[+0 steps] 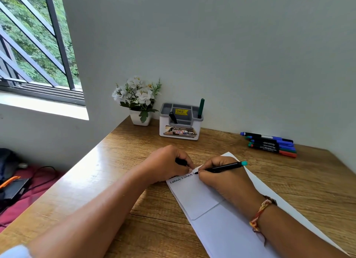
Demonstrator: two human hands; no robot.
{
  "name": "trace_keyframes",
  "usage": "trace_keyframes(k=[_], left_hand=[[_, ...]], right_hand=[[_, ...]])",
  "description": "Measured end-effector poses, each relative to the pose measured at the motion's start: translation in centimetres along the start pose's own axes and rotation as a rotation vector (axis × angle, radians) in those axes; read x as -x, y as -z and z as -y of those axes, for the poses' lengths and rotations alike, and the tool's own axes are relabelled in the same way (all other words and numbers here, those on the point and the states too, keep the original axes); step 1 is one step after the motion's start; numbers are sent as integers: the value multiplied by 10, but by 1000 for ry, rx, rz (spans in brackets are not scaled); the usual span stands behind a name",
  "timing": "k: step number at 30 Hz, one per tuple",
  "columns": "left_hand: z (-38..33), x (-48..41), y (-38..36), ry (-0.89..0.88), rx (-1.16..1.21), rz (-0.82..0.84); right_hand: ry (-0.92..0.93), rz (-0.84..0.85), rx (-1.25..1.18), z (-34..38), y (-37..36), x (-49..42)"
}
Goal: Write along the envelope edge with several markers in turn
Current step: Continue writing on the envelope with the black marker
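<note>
On the near right part of the desk, the white envelope lay flat and aslant, with a line of black handwriting running along its far-left edge. As thin paper it was judged light and limp, and likely to slide on the glossy wood; it would best be pinned close beside the writing line rather than lifted. The right hand rested on the envelope. Its fingers were closed narrowly round a black marker with a teal end, and the tip met the paper at the end of the written line. The barrel appeared rigid, light and smooth, which favours a grip low near the tip. The left hand lay at the envelope's edge, just beside the tip, curled round a small black piece, probably the cap. Whether it pressed on the paper could not be told. Well apart, at the far right, five spare markers lay side by side. Against the wall stood a grey-and-white organiser holding a green pen, with a pot of white flowers beside it.
</note>
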State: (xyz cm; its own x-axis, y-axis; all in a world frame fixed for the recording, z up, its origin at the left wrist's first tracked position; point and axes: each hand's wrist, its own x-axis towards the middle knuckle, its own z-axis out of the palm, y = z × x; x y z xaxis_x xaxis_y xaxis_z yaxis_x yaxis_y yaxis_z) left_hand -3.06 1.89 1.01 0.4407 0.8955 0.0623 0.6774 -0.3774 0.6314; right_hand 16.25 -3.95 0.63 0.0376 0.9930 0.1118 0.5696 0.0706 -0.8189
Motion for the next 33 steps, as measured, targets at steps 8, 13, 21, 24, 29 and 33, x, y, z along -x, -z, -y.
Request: trace_keyframes(k=[8,13,21,24,29,33], left_hand=[[-1,0,0,-6,7,4],[0,0,0,-23,-11,-8],[-2,1,1,-15,-8,2],[-2,1,1,-13,-12,0],[-1,0,0,-13,-14,-1],[0,1,0,-11,7,-14]], right_hand=[[-35,-22,-25,2,2,0],[-2,-14,-18,2,1,1],[-11,-43,-2,1,1,0],[-16,-44,-14,0,1,0],[-25,-52,-26,1,2,1],[-38,-68,-28,2,1,0]])
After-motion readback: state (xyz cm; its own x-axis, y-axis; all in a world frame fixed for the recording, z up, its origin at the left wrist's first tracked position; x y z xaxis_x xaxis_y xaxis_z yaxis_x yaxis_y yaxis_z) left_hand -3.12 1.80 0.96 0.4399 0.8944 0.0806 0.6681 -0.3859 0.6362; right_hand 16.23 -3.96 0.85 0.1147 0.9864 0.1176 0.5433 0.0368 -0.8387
